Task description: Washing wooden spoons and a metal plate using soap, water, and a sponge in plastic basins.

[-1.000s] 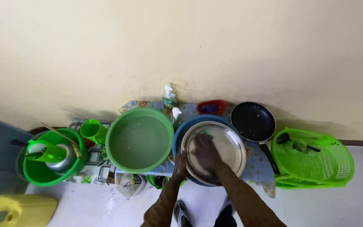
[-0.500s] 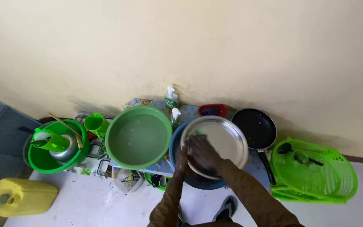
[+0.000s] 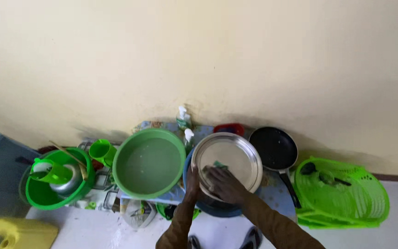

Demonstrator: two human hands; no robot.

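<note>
A round steel tray (image 3: 232, 158) sits tilted over a blue basin (image 3: 217, 208). My left hand (image 3: 192, 180) grips the tray's left rim. Pressed flat on the tray's lower face, my right hand (image 3: 223, 183) holds a green scrubbing sponge (image 3: 219, 165) that peeks out above the fingers. A large green basin (image 3: 148, 162) with water stands just left of the tray.
A black frying pan (image 3: 274, 148) lies right of the tray, then a green plastic basket (image 3: 346, 196) with dark utensils. Two soap bottles (image 3: 184, 118) stand by the wall. At left are a green bowl (image 3: 42, 196) with a cup and kettle, a green mug (image 3: 101, 151) and a yellow jerrycan (image 3: 17, 234).
The view has shifted slightly. My right hand has slid a little across the tray's lower part while the left hand stays on the rim.
</note>
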